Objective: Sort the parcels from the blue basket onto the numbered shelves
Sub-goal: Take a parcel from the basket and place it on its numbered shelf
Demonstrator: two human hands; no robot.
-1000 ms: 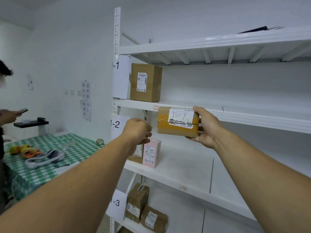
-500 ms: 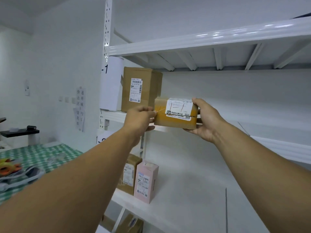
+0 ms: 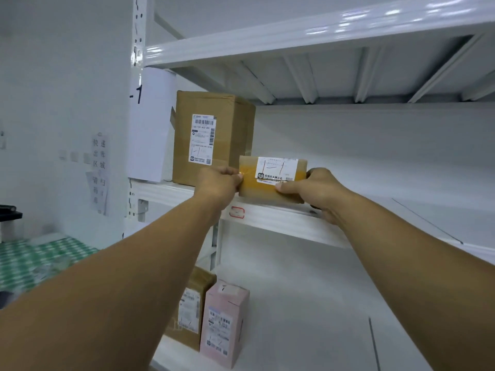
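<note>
Four parcels are showing: the small taped parcel (image 3: 272, 180) sitting at the shelf edge (image 3: 281, 218), one tall brown box (image 3: 211, 139) just left of it, and two more, brown (image 3: 191, 309) and pink (image 3: 223, 324), below. Left hand (image 3: 219, 184) and right hand (image 3: 318, 190) are pinching its ends, arms reaching up.

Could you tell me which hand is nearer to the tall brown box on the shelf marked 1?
Left. The left hand is just below and in front of the tall brown box; the right hand is farther right, beyond the small parcel.
</note>
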